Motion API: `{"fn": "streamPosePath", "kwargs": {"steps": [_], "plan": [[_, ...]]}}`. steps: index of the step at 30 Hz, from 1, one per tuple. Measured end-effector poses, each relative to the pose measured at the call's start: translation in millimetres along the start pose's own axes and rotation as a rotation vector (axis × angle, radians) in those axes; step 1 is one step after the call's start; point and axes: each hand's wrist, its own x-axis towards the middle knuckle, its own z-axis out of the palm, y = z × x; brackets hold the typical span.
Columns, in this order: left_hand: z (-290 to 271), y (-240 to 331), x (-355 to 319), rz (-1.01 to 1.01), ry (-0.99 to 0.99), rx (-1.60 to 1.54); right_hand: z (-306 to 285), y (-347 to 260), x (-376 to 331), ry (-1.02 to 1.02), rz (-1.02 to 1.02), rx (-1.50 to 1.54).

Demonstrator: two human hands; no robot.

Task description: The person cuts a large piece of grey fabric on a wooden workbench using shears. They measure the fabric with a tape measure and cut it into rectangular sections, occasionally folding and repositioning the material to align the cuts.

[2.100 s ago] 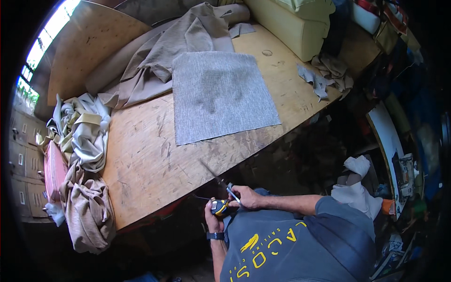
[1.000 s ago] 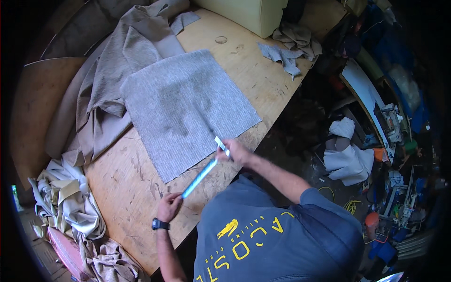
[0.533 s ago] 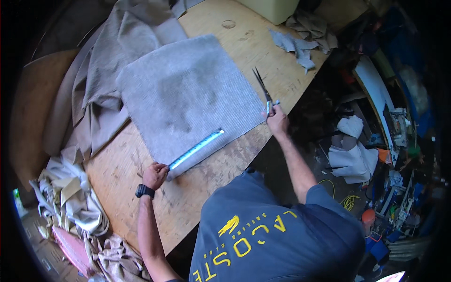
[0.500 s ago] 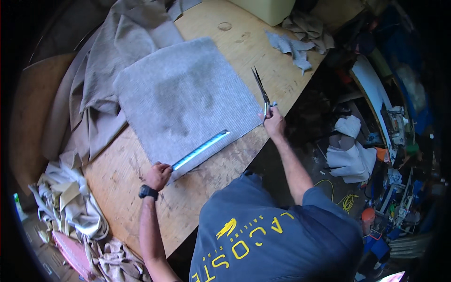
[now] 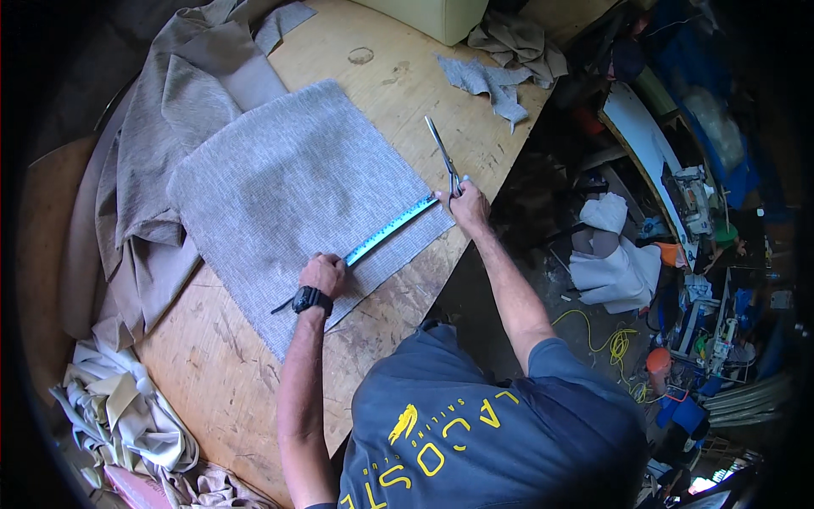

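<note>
A square piece of grey woven fabric (image 5: 288,178) lies flat on the wooden table. Across it, near its front edge, runs a pale blue ruler (image 5: 390,231) with dark markings. My left hand (image 5: 323,276), a black watch at its wrist, is closed on the ruler's left part over the fabric. A short dark strip (image 5: 282,305) pokes out beyond that wrist; whether it belongs to the ruler I cannot tell. My right hand (image 5: 471,209) holds metal scissors (image 5: 443,148) pointing away from me. Its fingertips are at the ruler's right end, by the fabric's right corner.
Draped grey-beige cloth (image 5: 182,119) covers the table's far left. Fabric scraps (image 5: 487,83) lie at the far right, near a pale yellow-green block (image 5: 424,15). Crumpled cloth (image 5: 127,407) is heaped at lower left. Beyond the table's right edge are white material (image 5: 615,276) and a yellow cord (image 5: 621,343).
My left hand has moved right, onto the fabric, and the ruler has slid right to meet my right hand. The scissors are still in my right hand. The whole view has shifted.
</note>
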Motion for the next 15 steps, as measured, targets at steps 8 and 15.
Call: {"fn": "streamPosePath", "kwargs": {"steps": [8, 15], "plan": [[3.4, -16.6, -6.3, -0.017, 0.047, -0.071, -0.9, -26.3, 0.4, -0.125, 0.043, -0.102], [-32.9, -170.8, -109.9, -0.112, 0.082, -0.125, 11.6, -4.2, 15.8, -0.088, -0.023, -0.186]]}}
